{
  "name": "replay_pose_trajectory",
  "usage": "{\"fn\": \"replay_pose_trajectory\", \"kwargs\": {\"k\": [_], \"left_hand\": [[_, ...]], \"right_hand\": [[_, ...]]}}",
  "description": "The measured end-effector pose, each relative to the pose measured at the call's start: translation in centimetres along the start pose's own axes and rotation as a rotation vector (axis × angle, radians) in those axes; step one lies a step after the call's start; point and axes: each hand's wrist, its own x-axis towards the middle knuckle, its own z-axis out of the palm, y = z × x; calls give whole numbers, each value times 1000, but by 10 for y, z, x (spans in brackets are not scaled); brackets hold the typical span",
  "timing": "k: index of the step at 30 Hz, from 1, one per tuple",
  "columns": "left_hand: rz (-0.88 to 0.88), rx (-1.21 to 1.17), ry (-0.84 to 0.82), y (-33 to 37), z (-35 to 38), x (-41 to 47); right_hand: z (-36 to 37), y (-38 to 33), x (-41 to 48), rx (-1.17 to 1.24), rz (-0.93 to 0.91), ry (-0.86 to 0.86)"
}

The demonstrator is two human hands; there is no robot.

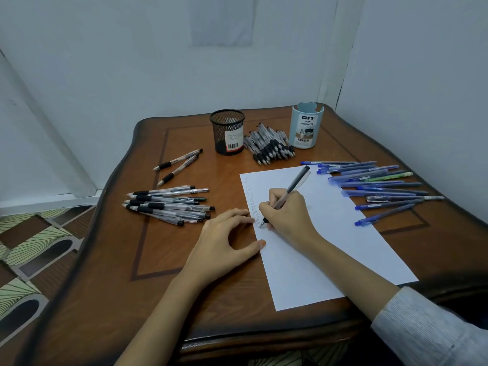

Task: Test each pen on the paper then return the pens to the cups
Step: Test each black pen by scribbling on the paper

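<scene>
The right hand (287, 215) holds a pen (286, 198) with its tip on the paper (317, 247), the flat left hand (224, 241) pins the edge, so next it likely needs a fresh pen.

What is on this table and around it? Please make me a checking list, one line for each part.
Surface: brown wooden table.
Job's things: paper with scribbles down its left edge; black mesh cup and blue cup, no pens sticking out; black-grip pens between the cups; clear pens left of the paper; blue pens right of it.
Clutter: nothing seen.
Grips: right hand holds a pen, tip on the paper; left hand rests on the paper's edge, fingers spread.
Cables: nothing seen.
Surroundings: pale walls, patterned floor.
</scene>
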Motion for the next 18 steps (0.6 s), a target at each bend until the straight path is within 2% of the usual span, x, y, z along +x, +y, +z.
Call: {"fn": "replay_pose_trajectory", "kwargs": {"k": [18], "left_hand": [[9, 6, 11, 1, 0, -2]], "right_hand": [[0, -1, 1, 36, -22, -50]]}}
